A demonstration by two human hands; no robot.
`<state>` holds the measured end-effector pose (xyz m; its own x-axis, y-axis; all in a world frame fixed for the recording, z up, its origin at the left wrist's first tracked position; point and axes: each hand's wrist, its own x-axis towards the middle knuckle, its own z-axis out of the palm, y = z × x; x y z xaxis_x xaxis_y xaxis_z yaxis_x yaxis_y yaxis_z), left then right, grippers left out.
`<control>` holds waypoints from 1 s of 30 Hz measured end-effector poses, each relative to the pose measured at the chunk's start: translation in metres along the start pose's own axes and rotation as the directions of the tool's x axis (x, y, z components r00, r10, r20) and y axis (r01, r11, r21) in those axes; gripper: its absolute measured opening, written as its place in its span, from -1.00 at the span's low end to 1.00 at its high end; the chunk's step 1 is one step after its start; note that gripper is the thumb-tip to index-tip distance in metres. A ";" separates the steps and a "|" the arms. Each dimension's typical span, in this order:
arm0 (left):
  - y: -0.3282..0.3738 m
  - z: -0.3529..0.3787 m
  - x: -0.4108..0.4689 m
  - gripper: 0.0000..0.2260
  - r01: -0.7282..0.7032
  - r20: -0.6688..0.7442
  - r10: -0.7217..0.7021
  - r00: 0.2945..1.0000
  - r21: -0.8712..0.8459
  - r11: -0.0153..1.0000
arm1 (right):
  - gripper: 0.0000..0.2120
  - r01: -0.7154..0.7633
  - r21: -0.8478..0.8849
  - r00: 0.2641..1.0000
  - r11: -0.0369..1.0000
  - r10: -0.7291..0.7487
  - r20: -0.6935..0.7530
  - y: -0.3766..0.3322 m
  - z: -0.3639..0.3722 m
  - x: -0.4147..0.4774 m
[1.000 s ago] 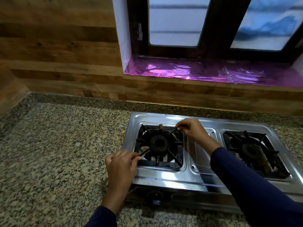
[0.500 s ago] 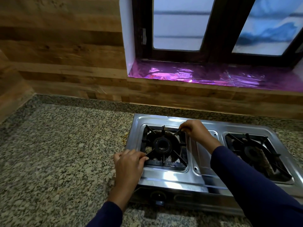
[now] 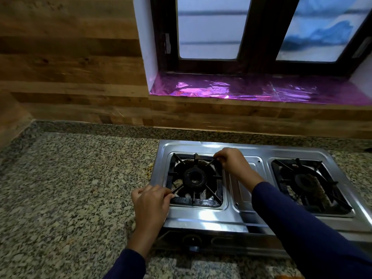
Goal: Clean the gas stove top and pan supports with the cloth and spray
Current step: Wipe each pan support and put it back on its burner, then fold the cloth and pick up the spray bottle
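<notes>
**Stove grate held by two hands**

Stove (image 3: 203, 220) sits on the speckled counter (image 3: 70, 188), at 5 o'clock in view. Left hand (image 3: 151, 202) pinches the black grate (image 3: 194, 179) at its 8 o'clock corner. Right hand (image 3: 231, 161) pinches its 2 o'clock corner. Another grate (image 3: 310, 184) sits at 3 o'clock.

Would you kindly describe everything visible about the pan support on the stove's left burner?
The left pan support is a black, dull metal-looking square frame with thin prongs pointing in toward the round burner. It sits in the recess of the steel stove top. The left hand pinches its near-left corner prong; the right hand pinches the far-right one. Whether it is lifted cannot be told.
</notes>
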<state>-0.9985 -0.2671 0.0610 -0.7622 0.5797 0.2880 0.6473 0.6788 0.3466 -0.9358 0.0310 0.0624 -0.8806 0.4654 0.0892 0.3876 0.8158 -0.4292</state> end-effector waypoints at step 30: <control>0.147 0.085 -0.127 -0.65 -0.215 0.624 0.733 0.273 -0.703 0.678 | -0.67 -0.843 0.384 0.305 0.377 0.922 -0.237 0.027 0.069 -0.384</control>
<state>-0.8059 -0.2027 -0.0002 0.2697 0.9365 -0.2242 0.5994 0.0190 0.8003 -0.6063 -0.1494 -0.0453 0.1535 0.9758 -0.1559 0.7836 -0.2163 -0.5824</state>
